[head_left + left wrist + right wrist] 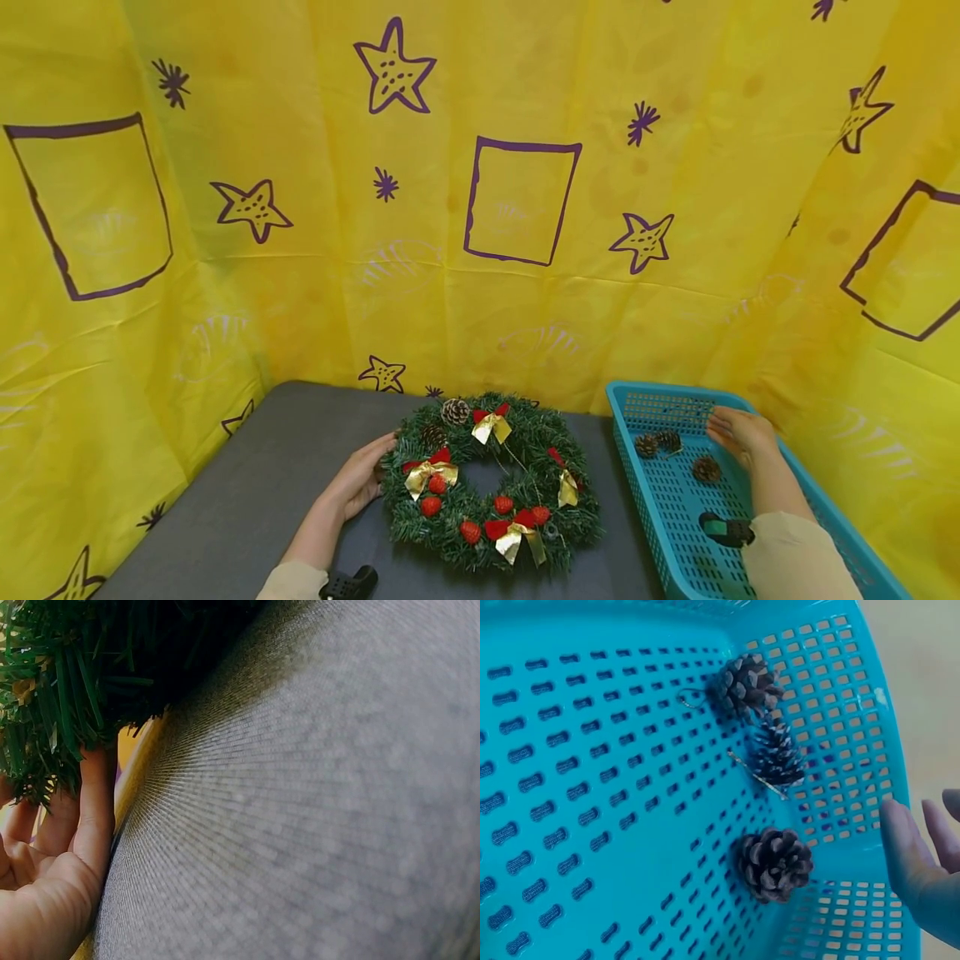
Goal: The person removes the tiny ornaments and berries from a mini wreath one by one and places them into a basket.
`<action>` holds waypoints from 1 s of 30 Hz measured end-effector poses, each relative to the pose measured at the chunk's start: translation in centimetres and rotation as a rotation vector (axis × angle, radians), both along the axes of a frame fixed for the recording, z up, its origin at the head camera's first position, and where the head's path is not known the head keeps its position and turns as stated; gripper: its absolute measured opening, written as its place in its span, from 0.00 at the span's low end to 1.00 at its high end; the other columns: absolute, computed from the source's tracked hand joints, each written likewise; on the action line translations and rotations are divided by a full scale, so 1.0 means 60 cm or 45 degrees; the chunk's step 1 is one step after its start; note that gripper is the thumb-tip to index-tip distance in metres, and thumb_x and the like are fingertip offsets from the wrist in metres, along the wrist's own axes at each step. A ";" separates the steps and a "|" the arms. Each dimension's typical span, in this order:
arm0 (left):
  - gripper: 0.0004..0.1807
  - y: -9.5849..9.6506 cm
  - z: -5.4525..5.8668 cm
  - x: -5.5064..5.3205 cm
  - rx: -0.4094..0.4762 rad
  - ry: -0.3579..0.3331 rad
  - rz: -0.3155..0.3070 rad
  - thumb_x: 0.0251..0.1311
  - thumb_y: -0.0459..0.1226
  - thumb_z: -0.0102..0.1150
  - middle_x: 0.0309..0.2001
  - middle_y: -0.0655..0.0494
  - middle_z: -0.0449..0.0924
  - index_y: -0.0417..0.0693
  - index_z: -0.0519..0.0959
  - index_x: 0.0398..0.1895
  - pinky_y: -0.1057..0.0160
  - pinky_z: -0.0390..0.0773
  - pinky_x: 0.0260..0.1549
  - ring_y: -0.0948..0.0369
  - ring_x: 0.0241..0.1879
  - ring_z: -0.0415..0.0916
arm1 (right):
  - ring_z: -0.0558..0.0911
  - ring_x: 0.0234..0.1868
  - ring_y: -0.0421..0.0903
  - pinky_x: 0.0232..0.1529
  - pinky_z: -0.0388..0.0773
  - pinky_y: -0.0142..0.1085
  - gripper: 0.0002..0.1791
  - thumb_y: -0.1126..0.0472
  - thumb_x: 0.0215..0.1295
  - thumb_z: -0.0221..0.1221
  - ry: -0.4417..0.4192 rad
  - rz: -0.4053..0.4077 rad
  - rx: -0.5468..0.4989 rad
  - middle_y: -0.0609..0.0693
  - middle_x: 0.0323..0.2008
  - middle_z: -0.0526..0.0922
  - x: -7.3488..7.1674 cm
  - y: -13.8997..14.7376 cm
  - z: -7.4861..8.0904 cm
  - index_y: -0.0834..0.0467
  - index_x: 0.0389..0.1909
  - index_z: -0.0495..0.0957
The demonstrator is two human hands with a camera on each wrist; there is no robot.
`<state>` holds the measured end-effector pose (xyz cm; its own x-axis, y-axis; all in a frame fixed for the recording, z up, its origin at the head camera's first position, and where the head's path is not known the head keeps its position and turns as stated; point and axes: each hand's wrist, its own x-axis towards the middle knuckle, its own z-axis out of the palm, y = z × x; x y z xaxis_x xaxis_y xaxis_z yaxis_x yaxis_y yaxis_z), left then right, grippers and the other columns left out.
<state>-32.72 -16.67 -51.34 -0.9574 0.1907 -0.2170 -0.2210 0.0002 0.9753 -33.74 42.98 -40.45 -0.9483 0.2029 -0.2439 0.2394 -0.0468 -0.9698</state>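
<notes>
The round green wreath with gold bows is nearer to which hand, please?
The left hand is nearer, touching the left edge of the wreath. The right hand is apart from it, at the blue perforated plastic basket to the wreath's right.

Reaches forward with a straight-fingered left hand (362, 477) and, well apart from it, a loosely extended right hand (745, 433).

wreath (538, 467) at mid-table, basket (678, 500) to its right
both sit on the table (247, 500), a curtain (525, 317) behind; in the basket's far part lie three loose pine cones (705, 469) (two side by side, the third nearer and to their right); the left hand (363, 475) touches the wreath's left edge, the right hand (746, 433) is right of the cones.
</notes>
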 end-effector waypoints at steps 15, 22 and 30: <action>0.37 0.001 -0.002 0.001 0.017 -0.001 -0.005 0.76 0.54 0.41 0.80 0.38 0.32 0.49 0.47 0.80 0.45 0.61 0.59 0.52 0.62 0.57 | 0.85 0.30 0.35 0.45 0.83 0.29 0.24 0.64 0.74 0.48 0.085 0.032 -0.163 0.39 0.24 0.83 -0.008 -0.023 0.032 0.61 0.69 0.60; 0.36 -0.001 -0.001 0.000 0.009 0.003 -0.008 0.77 0.52 0.40 0.80 0.39 0.33 0.49 0.47 0.80 0.47 0.62 0.53 0.60 0.45 0.63 | 0.85 0.33 0.32 0.45 0.82 0.27 0.31 0.61 0.76 0.48 0.148 0.114 -0.170 0.37 0.27 0.84 -0.017 -0.046 0.057 0.61 0.75 0.52; 0.33 -0.003 -0.002 -0.002 0.018 0.009 -0.044 0.79 0.47 0.36 0.80 0.38 0.32 0.48 0.45 0.81 0.47 0.62 0.50 0.64 0.29 0.57 | 0.84 0.36 0.29 0.46 0.81 0.27 0.40 0.59 0.78 0.45 0.250 0.247 -0.066 0.32 0.29 0.82 -0.019 -0.087 0.089 0.73 0.76 0.34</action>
<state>-32.86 -16.83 -51.44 -0.9517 0.2264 -0.2074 -0.2142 -0.0059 0.9768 -34.90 37.77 -35.13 -0.9984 0.0049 -0.0570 0.0565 -0.0691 -0.9960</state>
